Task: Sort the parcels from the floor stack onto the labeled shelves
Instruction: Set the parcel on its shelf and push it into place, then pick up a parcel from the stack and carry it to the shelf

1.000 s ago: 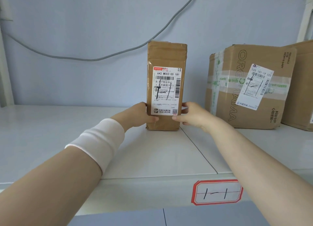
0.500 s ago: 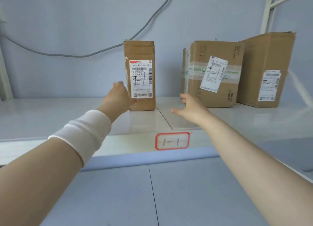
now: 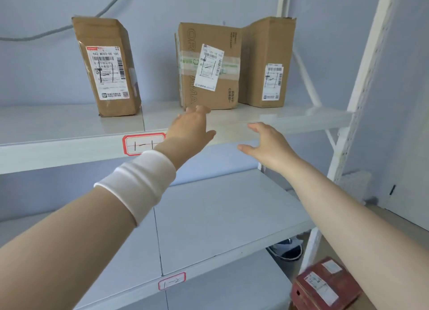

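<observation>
Standing upright on the upper shelf (image 3: 58, 128), left of its seam, is a narrow brown parcel (image 3: 106, 65) with its white shipping slip facing outward. Further right on the same shelf, a taped parcel (image 3: 209, 65) and a tall parcel (image 3: 267, 61) stand touching each other. The shelf edge carries a red-bordered tag (image 3: 144, 144) marked 1-1. Both hands are raised before this edge and hold nothing. The left hand (image 3: 190, 128), with a white wristband (image 3: 139, 182) on its forearm, has its fingers extended; the right hand (image 3: 267, 144) has its fingers spread and relaxed. The lower shelf (image 3: 220, 216) bears a second tag (image 3: 172, 280) marked 1-2. A dark red parcel (image 3: 325, 284) lies at lower right.
</observation>
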The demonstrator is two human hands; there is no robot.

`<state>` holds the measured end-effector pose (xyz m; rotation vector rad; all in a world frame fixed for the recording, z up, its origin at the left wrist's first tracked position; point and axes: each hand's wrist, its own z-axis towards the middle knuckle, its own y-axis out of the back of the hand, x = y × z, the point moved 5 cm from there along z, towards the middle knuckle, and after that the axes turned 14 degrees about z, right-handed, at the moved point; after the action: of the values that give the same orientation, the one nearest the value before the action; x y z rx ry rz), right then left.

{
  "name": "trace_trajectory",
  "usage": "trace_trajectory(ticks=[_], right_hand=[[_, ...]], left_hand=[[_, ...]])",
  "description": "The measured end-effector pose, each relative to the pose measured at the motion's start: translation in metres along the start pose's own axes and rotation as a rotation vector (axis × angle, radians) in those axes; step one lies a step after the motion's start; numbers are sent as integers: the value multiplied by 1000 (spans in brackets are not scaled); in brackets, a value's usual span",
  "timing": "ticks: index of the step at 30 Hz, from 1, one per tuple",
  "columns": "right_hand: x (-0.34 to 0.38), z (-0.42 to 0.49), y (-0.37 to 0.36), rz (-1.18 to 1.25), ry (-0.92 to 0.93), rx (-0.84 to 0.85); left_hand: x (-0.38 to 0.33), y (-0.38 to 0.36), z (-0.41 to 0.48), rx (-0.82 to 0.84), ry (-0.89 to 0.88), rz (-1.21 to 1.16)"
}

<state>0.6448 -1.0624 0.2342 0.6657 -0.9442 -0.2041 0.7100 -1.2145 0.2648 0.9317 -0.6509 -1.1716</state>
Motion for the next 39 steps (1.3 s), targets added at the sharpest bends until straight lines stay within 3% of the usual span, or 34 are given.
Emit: trace_trajectory(ticks=[8, 20, 28, 39], right_hand=[[-109, -33, 38, -157, -200, -76], [-328, -159, 116, -217, -736, -190], [-456, -272, 138, -61, -1054, -223], [-565, -374, 109, 197, -1393, -284]], left_hand=[[-112, -74, 15, 70, -309, -75], [-335, -255, -35, 434, -713, -212], [-442, -364, -110, 798, -700, -279], [-489, -495, -173, 1189, -590, -142]])
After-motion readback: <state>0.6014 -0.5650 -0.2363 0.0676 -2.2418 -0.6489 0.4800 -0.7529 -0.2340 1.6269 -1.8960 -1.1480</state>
